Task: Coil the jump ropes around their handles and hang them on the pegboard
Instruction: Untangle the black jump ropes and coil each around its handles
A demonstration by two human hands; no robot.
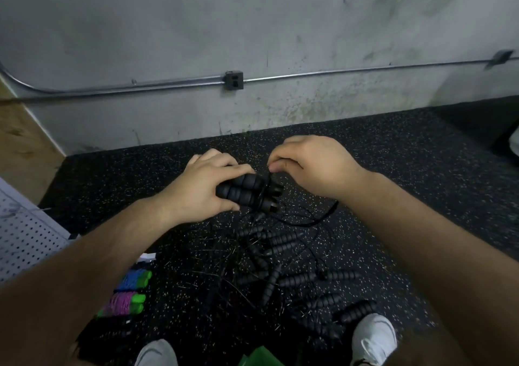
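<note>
Left grip (202, 190): clasped paired black handles (247, 194).
Right grip (309, 166): pinched thin cord (327, 214).
Room: open floor (126, 174) ran to the wall (280, 107).

Dim, flat indoor light; wide-angle bending at edges; soft blur throughout.

**A:** First lot?
**B:** black ribbed foam handles (247, 194), one pair, with thin black cord (327, 216). Plain black throughout.
**A:** Flooring?
**B:** black rubber floor mat (407, 169), white and tan speckle (fine, irregular).
**A:** Coloured stock?
**B:** blue-wound rope bundle (132, 279) and purple-and-pink-wound rope bundle (121, 304), both with bright green ends.
**A:** Surrounds?
**B:** grey concrete wall (168, 29), dark smudges. white perforated pegboard (25, 239), regular grid of dark holes. silver metal conduit pipe (351, 71). tan wooden panel (16, 141). white shoes (373, 337).
</note>
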